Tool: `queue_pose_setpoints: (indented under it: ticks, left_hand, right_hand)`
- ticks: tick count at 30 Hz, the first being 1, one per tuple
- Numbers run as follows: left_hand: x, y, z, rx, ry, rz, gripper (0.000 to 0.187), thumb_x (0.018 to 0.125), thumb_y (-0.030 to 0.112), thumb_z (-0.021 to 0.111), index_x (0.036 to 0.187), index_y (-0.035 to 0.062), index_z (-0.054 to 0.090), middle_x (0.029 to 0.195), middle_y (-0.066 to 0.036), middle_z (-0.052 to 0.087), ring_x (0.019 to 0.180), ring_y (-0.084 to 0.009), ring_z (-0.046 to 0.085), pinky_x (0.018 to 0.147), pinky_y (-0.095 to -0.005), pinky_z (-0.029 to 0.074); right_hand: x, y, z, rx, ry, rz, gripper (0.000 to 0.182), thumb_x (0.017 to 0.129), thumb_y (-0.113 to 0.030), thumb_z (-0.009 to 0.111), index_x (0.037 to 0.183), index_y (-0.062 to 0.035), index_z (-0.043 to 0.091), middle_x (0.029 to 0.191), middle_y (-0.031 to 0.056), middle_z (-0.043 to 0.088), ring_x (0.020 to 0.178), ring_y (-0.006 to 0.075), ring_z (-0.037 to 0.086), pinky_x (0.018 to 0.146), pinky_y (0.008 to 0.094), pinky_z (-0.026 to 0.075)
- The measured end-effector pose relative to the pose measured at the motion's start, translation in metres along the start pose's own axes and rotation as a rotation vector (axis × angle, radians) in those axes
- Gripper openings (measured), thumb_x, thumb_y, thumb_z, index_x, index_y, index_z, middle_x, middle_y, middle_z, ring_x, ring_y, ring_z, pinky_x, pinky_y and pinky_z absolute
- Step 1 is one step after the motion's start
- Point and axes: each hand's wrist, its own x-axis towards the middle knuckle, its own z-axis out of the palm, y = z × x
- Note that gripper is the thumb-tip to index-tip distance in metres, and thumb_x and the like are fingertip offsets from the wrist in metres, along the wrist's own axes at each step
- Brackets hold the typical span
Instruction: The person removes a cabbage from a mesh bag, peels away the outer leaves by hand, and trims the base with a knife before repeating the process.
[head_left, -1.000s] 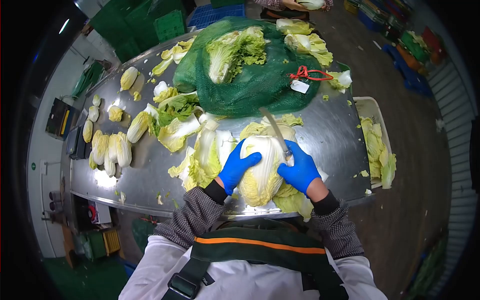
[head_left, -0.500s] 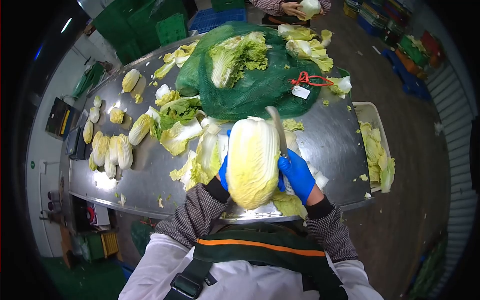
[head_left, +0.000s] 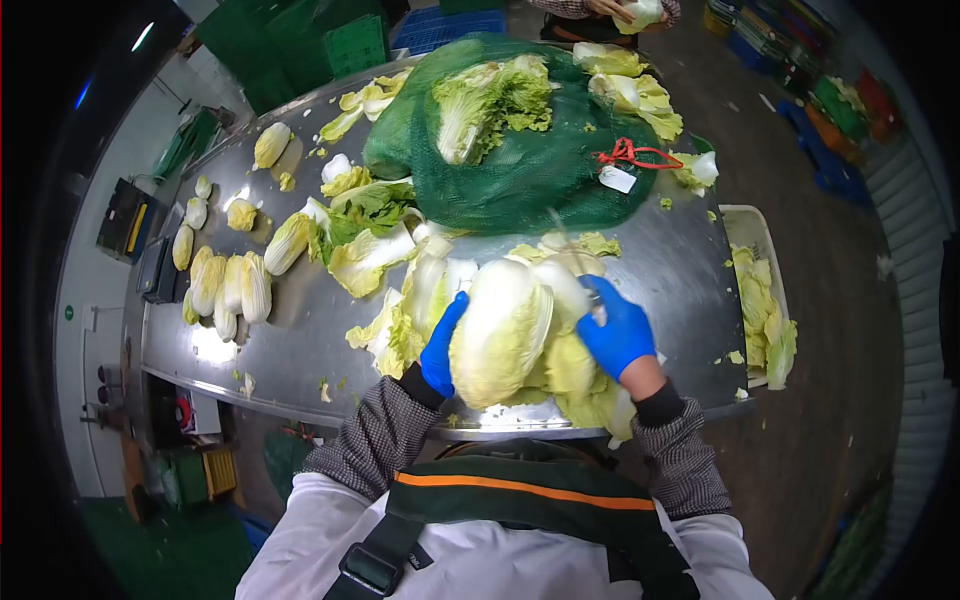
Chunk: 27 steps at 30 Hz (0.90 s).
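Note:
A large napa cabbage, pale yellow with a white base turned away from me, is over the front of the metal table. My left hand, in a blue glove, is closed against its left side. To the right, my right hand, also blue-gloved, grips a knife whose blade is smeared by motion. Between that hand and the cabbage, a loose outer leaf leans away from the head. Trimmed leaves lie left of the cabbage, and more leaves lie beneath my right hand.
A green mesh sack with a cabbage on top fills the table's far side. Several small trimmed cabbages lie at left. A white bin of leaves stands beyond the right edge. Another person's hands hold a cabbage at the far end.
My right hand has moved right, away from the cabbage, with the knife. An outer leaf now stands off from the cabbage's right side. The cabbage has turned slightly and my left hand shows more.

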Motion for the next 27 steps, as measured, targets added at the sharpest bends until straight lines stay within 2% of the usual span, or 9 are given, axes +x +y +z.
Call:
queue_pose_setpoints:
  ticks: [3,5,7,9,14,18,20,23,27]
  left_hand:
    - [0.001,-0.004,0.002,-0.110,-0.371,-0.052,0.082,0.088,0.066,0.040,0.146,0.0099,0.026,0.143,-0.020,0.037,0.123,-0.0364,0.047,0.101,-0.0481,0.041]
    - [0.001,0.003,0.004,-0.069,-0.360,-0.043,0.086,0.086,0.070,0.038,0.147,0.0099,0.025,0.144,-0.019,0.037,0.124,-0.0365,0.045,0.103,-0.0491,0.039]
    - [-0.007,0.008,0.003,-0.036,-0.332,-0.024,0.090,0.084,0.073,0.035,0.147,0.0099,0.024,0.144,-0.018,0.036,0.126,-0.0366,0.044,0.105,-0.0502,0.036]
    - [-0.013,0.009,-0.013,0.152,-0.008,0.102,0.073,0.093,0.058,0.041,0.144,0.0074,0.030,0.142,-0.017,0.041,0.125,-0.0288,0.047,0.108,-0.0441,0.035]
    - [-0.060,0.030,-0.061,-0.155,0.055,0.265,0.053,0.096,0.036,0.050,0.138,0.0055,0.039,0.134,-0.014,0.051,0.120,-0.0244,0.052,0.106,-0.0398,0.037]
    - [-0.135,0.081,-0.152,-0.050,0.003,0.626,0.058,0.099,0.044,0.035,0.146,0.0095,0.027,0.146,-0.012,0.037,0.133,-0.0252,0.039,0.112,-0.0439,0.028]
    - [-0.182,0.112,-0.185,-0.142,0.171,0.732,0.065,0.093,0.050,0.047,0.143,0.0114,0.033,0.140,-0.013,0.045,0.127,-0.0281,0.046,0.109,-0.0494,0.033]
    - [-0.235,0.161,-0.256,-0.147,0.518,1.083,0.069,0.084,0.057,0.057,0.135,0.0125,0.044,0.132,-0.012,0.052,0.118,-0.0318,0.053,0.102,-0.0530,0.039]
    - [-0.227,0.195,-0.215,-0.254,1.084,1.052,0.074,0.084,0.062,0.055,0.140,0.0167,0.037,0.131,-0.011,0.051,0.116,-0.0320,0.051,0.096,-0.0478,0.043]
  right_hand:
    - [0.018,0.032,0.005,-0.115,-0.054,0.194,0.047,0.079,-0.024,0.063,0.123,-0.0112,0.053,0.096,0.0200,0.066,0.083,0.0380,0.064,0.072,0.0417,0.051]
    - [0.010,0.027,0.016,-0.131,0.025,0.102,0.053,0.080,-0.034,0.068,0.124,-0.0077,0.053,0.094,0.0200,0.066,0.081,0.0368,0.065,0.074,0.0404,0.051]
    - [0.010,-0.005,0.024,0.437,-0.165,0.242,0.055,0.086,-0.045,0.064,0.123,-0.0070,0.053,0.072,0.0044,0.054,0.056,0.0153,0.058,0.050,0.0292,0.049]
    - [0.014,-0.025,0.044,0.689,-0.295,0.381,0.053,0.089,-0.044,0.061,0.123,-0.0056,0.051,0.070,0.0000,0.047,0.048,0.0088,0.050,0.040,0.0246,0.043]
    - [0.019,-0.040,0.114,0.599,-0.481,0.291,0.042,0.092,-0.037,0.057,0.122,-0.0074,0.052,0.068,0.0029,0.054,0.046,0.0111,0.050,0.041,0.0268,0.042]
    - [0.016,-0.035,0.151,0.132,-0.425,-0.028,0.046,0.088,-0.038,0.060,0.126,-0.0113,0.052,0.077,0.0117,0.062,0.061,0.0244,0.061,0.055,0.0353,0.049]
    - [0.018,-0.037,0.161,-0.081,-0.420,-0.141,0.063,0.083,-0.044,0.064,0.135,-0.0113,0.045,0.090,0.0178,0.064,0.085,0.0349,0.064,0.072,0.0423,0.051]
    - [0.016,-0.054,0.173,-0.335,-0.457,-0.326,0.077,0.080,-0.049,0.065,0.141,-0.0108,0.036,0.099,0.0181,0.063,0.084,0.0335,0.064,0.070,0.0420,0.051]
    - [0.019,-0.059,0.194,-0.598,-0.573,-0.332,0.086,0.075,-0.050,0.067,0.143,-0.0136,0.030,0.097,0.0177,0.059,0.082,0.0326,0.063,0.067,0.0437,0.051]
